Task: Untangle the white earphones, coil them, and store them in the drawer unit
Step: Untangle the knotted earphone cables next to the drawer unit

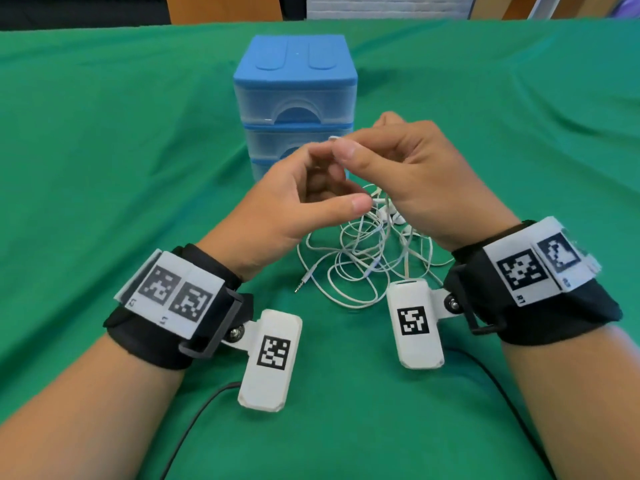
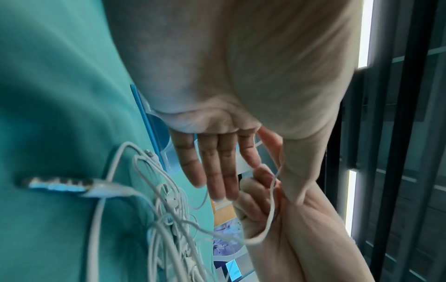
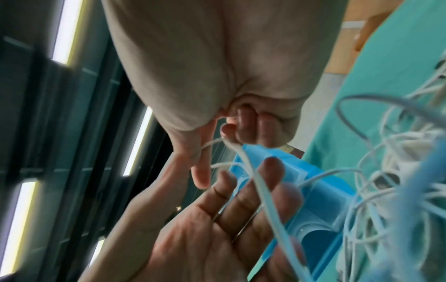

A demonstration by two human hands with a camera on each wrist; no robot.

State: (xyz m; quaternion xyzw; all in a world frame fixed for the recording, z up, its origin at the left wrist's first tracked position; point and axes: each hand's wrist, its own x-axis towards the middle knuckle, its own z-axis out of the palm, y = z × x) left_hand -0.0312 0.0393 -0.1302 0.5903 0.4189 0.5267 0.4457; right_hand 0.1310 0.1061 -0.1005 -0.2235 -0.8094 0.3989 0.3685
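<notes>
Head view shows both hands raised just in front of the blue plastic drawer unit with translucent drawers (image 1: 294, 98), which stands on the green cloth-covered table (image 1: 104, 150). The right hand (image 1: 415, 174) pinches a strand of the thin white earphone cable (image 1: 360, 261) between thumb and curled fingers, and the strand runs down to the heap. The left hand (image 1: 294, 202) is beside it with fingers straight and relaxed, gripping nothing; the right wrist view shows the strand passing across its open palm. Most of the cable lies in a loose tangle on the cloth between the wrists, its metal jack plug (image 1: 300, 285) lying free at the near left. All three drawers look closed. By my reading, untangling has barely begun; coiling and storing remain.
</notes>
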